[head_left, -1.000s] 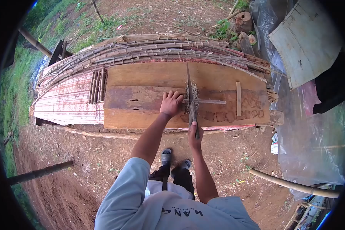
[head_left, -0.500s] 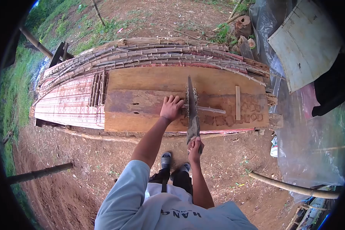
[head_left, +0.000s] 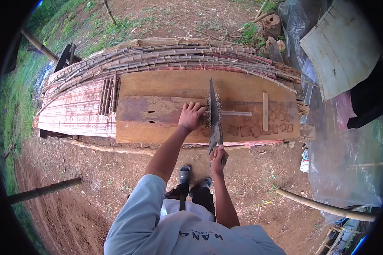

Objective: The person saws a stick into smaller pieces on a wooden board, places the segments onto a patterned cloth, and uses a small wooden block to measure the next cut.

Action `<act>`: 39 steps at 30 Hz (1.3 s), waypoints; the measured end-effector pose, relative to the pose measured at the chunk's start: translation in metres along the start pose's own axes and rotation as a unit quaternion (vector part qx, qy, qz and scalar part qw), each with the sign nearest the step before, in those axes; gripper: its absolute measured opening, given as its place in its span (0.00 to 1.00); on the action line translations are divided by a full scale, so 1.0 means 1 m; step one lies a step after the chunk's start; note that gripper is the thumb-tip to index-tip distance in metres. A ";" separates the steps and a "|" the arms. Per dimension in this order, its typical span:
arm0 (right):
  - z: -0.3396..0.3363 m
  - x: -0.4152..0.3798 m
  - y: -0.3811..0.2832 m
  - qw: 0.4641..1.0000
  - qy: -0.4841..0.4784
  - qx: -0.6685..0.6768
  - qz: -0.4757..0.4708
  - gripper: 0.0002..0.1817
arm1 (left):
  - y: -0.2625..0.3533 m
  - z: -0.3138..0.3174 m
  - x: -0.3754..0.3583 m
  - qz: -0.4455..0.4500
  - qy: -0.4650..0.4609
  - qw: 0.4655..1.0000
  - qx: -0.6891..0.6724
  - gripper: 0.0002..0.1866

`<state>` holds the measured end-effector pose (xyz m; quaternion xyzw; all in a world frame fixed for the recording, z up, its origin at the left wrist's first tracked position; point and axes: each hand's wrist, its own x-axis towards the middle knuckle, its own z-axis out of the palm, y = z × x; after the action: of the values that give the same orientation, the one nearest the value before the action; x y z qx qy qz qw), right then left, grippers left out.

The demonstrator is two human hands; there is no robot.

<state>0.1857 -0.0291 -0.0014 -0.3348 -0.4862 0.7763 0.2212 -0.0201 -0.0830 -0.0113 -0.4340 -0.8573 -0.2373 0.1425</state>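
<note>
With my left hand [head_left: 192, 115] I press a thin stalk [head_left: 236, 113] down on the wooden board [head_left: 166, 83]; its fingers are closed around the stalk's left end. My right hand [head_left: 217, 159] is wrapped round the handle of a saw [head_left: 214, 108]. The saw's blade lies across the stalk just right of my left hand and points to the board's far side. Pale sawdust lies along both sides of the blade. On the board to the right rests a flat wooden strip [head_left: 265, 111].
Long stalks [head_left: 157, 57] lie along the table's far side. Several cut pieces [head_left: 108, 95] sit in a row on the patterned cloth [head_left: 76, 110] at the left. Plastic sheeting [head_left: 344, 153] hangs at the right. A pole [head_left: 323, 206] juts in at the lower right.
The saw and my right hand have moved slightly away from my body, along the blade. The stalk's right end has shifted up a little in view. My left hand still holds the stalk.
</note>
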 end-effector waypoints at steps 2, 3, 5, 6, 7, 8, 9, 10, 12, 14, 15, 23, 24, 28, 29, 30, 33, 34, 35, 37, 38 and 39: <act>0.018 0.018 -0.022 1.000 -0.004 -0.020 -0.008 0.26 | 0.000 -0.002 0.000 0.011 -0.009 1.000 -0.005 0.06; 0.026 0.028 -0.030 0.999 -0.012 -0.043 -0.016 0.25 | 0.001 -0.003 0.001 0.009 -0.008 1.000 -0.004 0.06; 0.029 0.040 -0.032 0.996 -0.019 -0.086 -0.032 0.25 | 0.004 -0.003 -0.002 0.004 -0.006 1.000 -0.003 0.07; 0.030 0.043 -0.033 0.990 -0.028 -0.127 -0.051 0.24 | 0.004 -0.002 -0.002 -0.002 -0.003 1.000 -0.002 0.06; 0.027 0.034 -0.029 0.990 -0.027 -0.127 -0.053 0.24 | 0.004 -0.002 0.000 -0.007 0.001 1.000 -0.001 0.06; 0.021 0.013 -0.023 0.984 -0.019 -0.159 -0.082 0.24 | 0.004 -0.001 0.001 -0.008 0.003 1.000 0.000 0.06; 0.015 -0.004 -0.017 0.975 -0.012 -0.191 -0.110 0.23 | 0.004 0.000 0.000 -0.003 0.007 1.000 0.008 0.06; 0.008 -0.013 -0.012 0.975 -0.014 -0.190 -0.112 0.23 | 0.002 0.001 0.000 0.003 0.011 1.000 0.017 0.06; -0.005 -0.020 -0.001 0.970 -0.046 -0.206 -0.122 0.23 | -0.002 0.001 0.003 0.007 0.012 1.000 0.019 0.06; 0.011 0.000 -0.012 0.971 -0.035 -0.210 -0.112 0.23 | 0.002 -0.002 -0.001 0.009 0.001 1.000 0.000 0.07; 0.021 0.017 -0.019 0.970 -0.030 -0.213 -0.114 0.23 | 0.002 -0.001 0.000 0.009 0.004 1.000 -0.002 0.07; 0.024 0.015 -0.016 0.972 -0.014 -0.206 -0.112 0.22 | 0.001 -0.002 -0.003 0.066 -0.023 0.997 0.014 0.07; 0.031 0.022 -0.023 0.968 -0.022 -0.208 -0.140 0.21 | 0.002 -0.001 -0.002 0.019 -0.011 1.000 0.010 0.07; 0.018 0.017 -0.019 0.967 -0.037 -0.220 -0.127 0.21 | 0.005 0.001 -0.004 -0.028 0.011 0.999 0.015 0.08; 0.010 0.007 -0.019 0.968 -0.040 -0.221 -0.113 0.21 | 0.004 -0.001 -0.001 -0.019 0.019 0.999 0.024 0.08; 0.004 -0.003 -0.017 0.969 -0.044 -0.221 -0.099 0.21 | 0.002 0.000 -0.001 -0.020 0.018 0.999 0.023 0.08; -0.010 -0.015 -0.009 0.964 -0.058 -0.235 -0.108 0.21 | 0.001 0.000 -0.001 -0.003 0.013 1.000 0.022 0.08; -0.002 -0.011 -0.015 0.965 -0.054 -0.235 -0.105 0.21 | 0.001 0.000 -0.002 0.003 0.008 1.000 0.015 0.08; 0.011 0.007 -0.022 0.959 -0.055 -0.248 -0.126 0.21 | 0.001 0.000 -0.001 0.007 0.007 1.000 0.009 0.08; 0.026 0.028 -0.029 0.952 -0.057 -0.262 -0.148 0.22 | 0.002 0.000 -0.002 0.006 0.000 1.000 0.008 0.08; 0.028 0.034 -0.028 0.952 -0.054 -0.251 -0.165 0.22 | 0.003 0.000 -0.003 0.003 0.002 1.000 0.011 0.08; 0.031 0.038 -0.027 0.953 -0.051 -0.237 -0.184 0.22 | 0.002 -0.001 -0.002 0.003 0.004 1.000 0.015 0.08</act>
<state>0.1377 -0.0106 0.0205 -0.2425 -0.7199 0.6007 0.2494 -0.0174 -0.0834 -0.0110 -0.4334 -0.8589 -0.2257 0.1533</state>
